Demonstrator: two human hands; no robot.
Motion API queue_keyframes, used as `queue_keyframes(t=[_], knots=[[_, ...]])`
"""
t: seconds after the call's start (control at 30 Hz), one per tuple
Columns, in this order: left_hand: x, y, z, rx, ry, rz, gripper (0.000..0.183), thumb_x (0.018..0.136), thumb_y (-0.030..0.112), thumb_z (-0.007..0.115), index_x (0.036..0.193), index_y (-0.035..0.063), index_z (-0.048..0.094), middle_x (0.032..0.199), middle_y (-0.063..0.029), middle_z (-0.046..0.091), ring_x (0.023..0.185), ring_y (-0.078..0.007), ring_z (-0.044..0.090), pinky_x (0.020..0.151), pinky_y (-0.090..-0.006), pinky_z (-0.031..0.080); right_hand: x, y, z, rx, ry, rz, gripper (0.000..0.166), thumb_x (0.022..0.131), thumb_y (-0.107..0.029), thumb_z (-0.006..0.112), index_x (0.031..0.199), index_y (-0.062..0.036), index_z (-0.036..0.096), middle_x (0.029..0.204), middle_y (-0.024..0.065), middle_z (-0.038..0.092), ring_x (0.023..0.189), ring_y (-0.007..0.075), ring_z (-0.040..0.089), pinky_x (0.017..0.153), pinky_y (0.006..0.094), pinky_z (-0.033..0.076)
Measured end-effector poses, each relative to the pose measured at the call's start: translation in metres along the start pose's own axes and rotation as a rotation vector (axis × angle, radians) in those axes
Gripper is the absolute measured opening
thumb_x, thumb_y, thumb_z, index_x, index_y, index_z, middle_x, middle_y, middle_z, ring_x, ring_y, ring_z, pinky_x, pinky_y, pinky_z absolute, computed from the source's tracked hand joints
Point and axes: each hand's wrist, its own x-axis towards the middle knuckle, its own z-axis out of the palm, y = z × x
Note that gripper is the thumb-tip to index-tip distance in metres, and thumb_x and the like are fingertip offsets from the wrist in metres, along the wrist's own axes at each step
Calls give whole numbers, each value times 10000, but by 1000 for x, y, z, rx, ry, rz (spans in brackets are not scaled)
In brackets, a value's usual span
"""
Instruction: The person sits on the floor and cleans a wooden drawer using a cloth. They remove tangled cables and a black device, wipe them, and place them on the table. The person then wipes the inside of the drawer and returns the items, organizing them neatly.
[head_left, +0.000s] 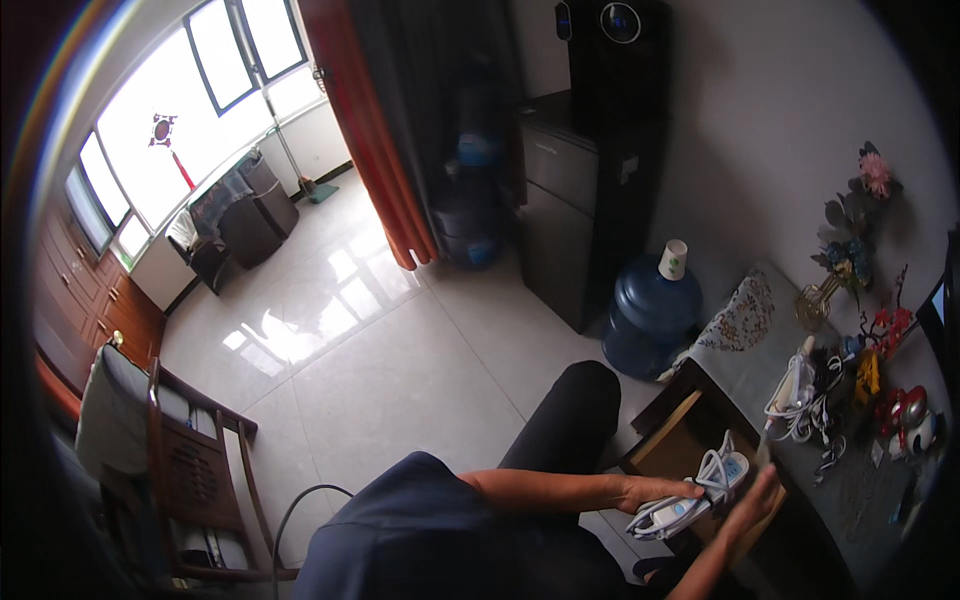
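Observation:
At the lower right, my left hand (660, 491) grips a white power strip (731, 470) with its white cord wound around it. The bundle is held over an open wooden drawer (664, 439). Just to its right is my right hand (754, 499), with fingers extended and somewhat blurred; nothing is seen held in it. Beyond the drawer, on the cloth-covered table (810, 427), lie bundled white cables (802, 405) and a yellow item (867, 373).
A blue water jug (652, 315) with a paper cup (673, 259) on top stands on the floor beyond the drawer. Behind it is a dark cabinet (559, 217). Artificial flowers (847, 251) stand in a glass vase (812, 306) on the table. A wooden chair (195, 465) is at left.

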Motion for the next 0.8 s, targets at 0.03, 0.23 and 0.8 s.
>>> queue_keyframes(t=[0.03,0.23,0.8], knots=[[-3,3,2,-47,29,16,569,794,587,682,1049,81,626,858,-16,673,685,-100,651,604,-244,552,10,-2,-14,-134,64,59,564,963,-407,526,1264,69,528,1270,210,550,1135,278,536,985,352,404],[5,20,1,-85,57,156,423,887,544,588,1018,144,632,873,-13,670,723,-117,652,606,-275,557,-18,-50,-15,-105,-199,2,387,966,-311,526,1163,16,594,1098,145,602,1006,228,574,908,347,442],[2,38,1,248,479,241,496,888,459,619,1206,98,494,983,-60,576,861,-150,598,741,-282,515,-87,-67,-11,-350,-204,-719,296,750,-103,730,1035,-97,649,917,85,575,760,261,609,665,362,505]])
